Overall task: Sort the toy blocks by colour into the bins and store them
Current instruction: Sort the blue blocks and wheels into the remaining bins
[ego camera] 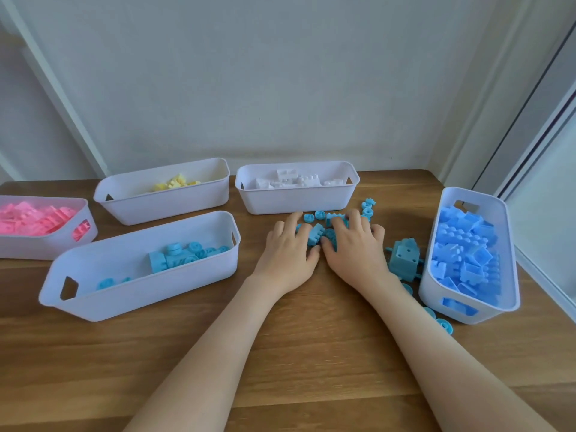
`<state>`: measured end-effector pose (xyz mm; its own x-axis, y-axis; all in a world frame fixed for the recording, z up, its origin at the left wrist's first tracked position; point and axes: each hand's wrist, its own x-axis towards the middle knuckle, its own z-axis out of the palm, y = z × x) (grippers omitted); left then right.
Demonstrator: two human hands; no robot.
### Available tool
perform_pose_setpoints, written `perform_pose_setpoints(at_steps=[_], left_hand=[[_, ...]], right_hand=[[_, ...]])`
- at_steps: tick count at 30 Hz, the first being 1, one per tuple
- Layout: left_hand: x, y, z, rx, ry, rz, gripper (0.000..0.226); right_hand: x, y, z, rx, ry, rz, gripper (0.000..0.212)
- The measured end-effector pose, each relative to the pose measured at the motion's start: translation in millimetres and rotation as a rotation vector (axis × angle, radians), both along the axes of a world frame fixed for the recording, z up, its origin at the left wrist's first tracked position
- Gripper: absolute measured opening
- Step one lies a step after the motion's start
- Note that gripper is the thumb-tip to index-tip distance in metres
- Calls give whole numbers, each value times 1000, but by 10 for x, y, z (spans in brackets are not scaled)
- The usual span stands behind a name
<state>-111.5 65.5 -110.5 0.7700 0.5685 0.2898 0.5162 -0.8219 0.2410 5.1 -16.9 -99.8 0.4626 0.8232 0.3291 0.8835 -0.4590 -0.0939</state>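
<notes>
A small heap of turquoise toy pieces [321, 233] lies on the wooden table [311, 338] in front of the white-block bin. My left hand [288, 254] and my right hand [355, 247] lie side by side over the heap, fingers curved around its pieces from both sides. More turquoise wheels [314, 216] sit just beyond my fingertips. To my left, a white bin [93, 294] holds several turquoise pieces [174, 258]. A larger turquoise block figure [404, 258] stands right of my right hand.
Other white bins hold pink blocks [37, 218], yellow blocks [176, 182], white blocks [296, 179] and blue blocks [464, 254]. Loose turquoise wheels [444, 325] lie by the blue bin's near end. The table's edge and a window frame are at the right.
</notes>
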Motion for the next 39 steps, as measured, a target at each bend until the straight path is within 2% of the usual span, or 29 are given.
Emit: perform_pose_setpoints(at_steps=[5, 11, 16, 22, 25, 28, 33, 37, 39], left_hand=[[-5, -9, 12, -7, -23, 0, 34], [-22, -40, 35, 29, -43, 26, 25], [-26, -43, 36, 104, 13, 68, 27], [-36, -106, 85, 70, 20, 100, 24], [-42, -140, 99, 82, 5, 132, 22], [-49, -165, 104, 81, 2, 153, 22], [-59, -187, 96, 87, 11, 179, 26], [-76, -200, 117, 104, 9, 174, 29], [-89, -198, 121, 118, 1, 182, 29]], right_hand=[[-6, -12, -6, 73, 40, 66, 38], [-23, -10, -33, 152, 47, 35, 36], [-21, 6, -63, 81, 13, 92, 29], [-95, -4, -39, 67, 4, 55, 24], [-135, 0, -46, 90, -67, 41, 18], [-158, 9, -57, 137, -125, 33, 29], [-176, -9, -44, 145, -155, 65, 28], [-182, -25, -4, 146, -123, 95, 17], [-152, -28, 10, 109, -27, 97, 14]])
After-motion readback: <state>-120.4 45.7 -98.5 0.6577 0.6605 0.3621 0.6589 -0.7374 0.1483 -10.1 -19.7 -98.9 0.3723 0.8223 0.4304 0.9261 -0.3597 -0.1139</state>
